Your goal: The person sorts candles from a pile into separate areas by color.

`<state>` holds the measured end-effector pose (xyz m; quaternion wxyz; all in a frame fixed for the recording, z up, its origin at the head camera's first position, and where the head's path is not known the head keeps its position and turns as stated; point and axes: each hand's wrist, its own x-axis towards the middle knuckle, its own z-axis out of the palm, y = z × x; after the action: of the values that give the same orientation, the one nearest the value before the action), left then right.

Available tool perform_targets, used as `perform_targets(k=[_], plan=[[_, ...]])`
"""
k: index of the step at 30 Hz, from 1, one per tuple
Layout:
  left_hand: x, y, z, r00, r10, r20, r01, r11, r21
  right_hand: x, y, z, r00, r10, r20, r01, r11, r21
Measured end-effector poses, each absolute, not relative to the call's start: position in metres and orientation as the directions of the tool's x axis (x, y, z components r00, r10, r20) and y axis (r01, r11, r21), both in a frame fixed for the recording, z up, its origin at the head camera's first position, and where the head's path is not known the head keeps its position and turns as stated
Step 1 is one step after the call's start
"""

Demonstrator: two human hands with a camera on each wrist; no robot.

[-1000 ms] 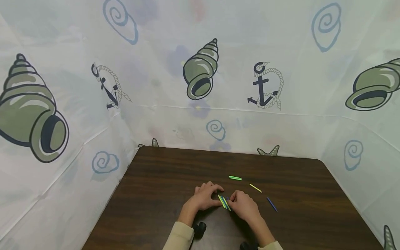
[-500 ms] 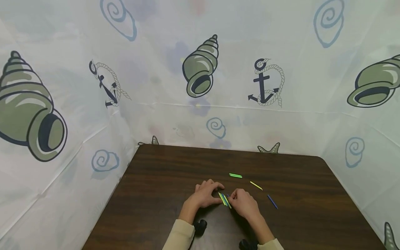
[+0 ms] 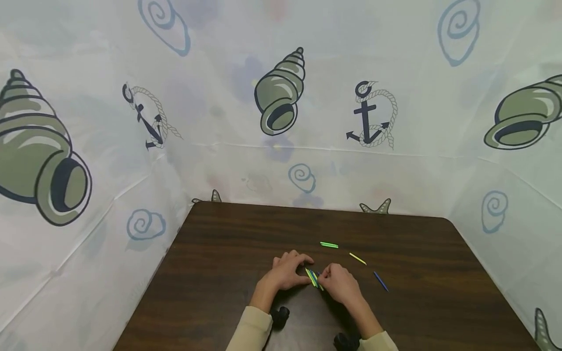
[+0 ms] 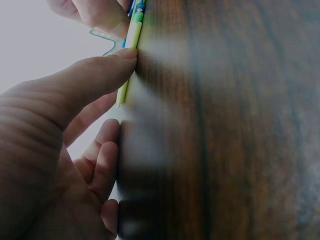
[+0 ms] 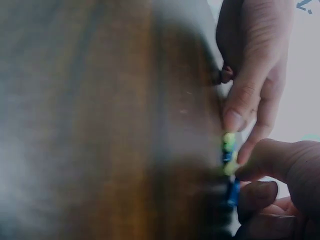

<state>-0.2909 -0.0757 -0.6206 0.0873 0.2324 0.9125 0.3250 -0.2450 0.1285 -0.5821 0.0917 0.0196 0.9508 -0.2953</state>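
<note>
Thin plastic sticks, yellow-green and blue, lie side by side in a slanted row point(image 3: 311, 278) on the table. My left hand point(image 3: 285, 273) holds this row from the left, its thumb against a yellow stick point(image 4: 133, 35) and its index finger curved toward the far end. From the right, my right hand point(image 3: 343, 283) pinches a blue stick point(image 5: 233, 192) at the row's right side, thumb and index finger together. The right fingers hide part of the row in the head view. Both hands are close together.
Two green sticks point(image 3: 329, 244) lie beyond the hands on the dark wooden table point(image 3: 228, 234). A single yellow stick point(image 3: 357, 259) and a separate blue stick point(image 3: 381, 281) lie to the right. A white patterned cloth point(image 3: 219, 107) surrounds the table's back and sides.
The hands and the row stay almost in place; the right fingers shift slightly over the row's right edge. The head view tilts a little.
</note>
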Motion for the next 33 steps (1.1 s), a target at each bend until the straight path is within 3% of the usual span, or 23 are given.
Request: perform_targets(k=[9,17,33], plan=[[-0.292,-0.077,-0.619,-0.882,0.47,-0.04,0.34,0.692,0.637,-0.246,0.13,-0.583,-0.98,-0.045,-0.192,0.081,0.798,-0.598],[-0.281,-0.078,-0.595,-0.869,0.491,-0.052,0.356,0.697,0.623,-0.247,0.139,-0.584,-0.976,-0.107,-0.189,0.049,0.74,-0.671],[-0.287,-0.074,-0.616,-0.887,0.461,-0.028,0.347,0.705,0.619,-0.239,0.156,-0.591,-0.977,-0.127,-0.171,0.046,0.658,-0.752]])
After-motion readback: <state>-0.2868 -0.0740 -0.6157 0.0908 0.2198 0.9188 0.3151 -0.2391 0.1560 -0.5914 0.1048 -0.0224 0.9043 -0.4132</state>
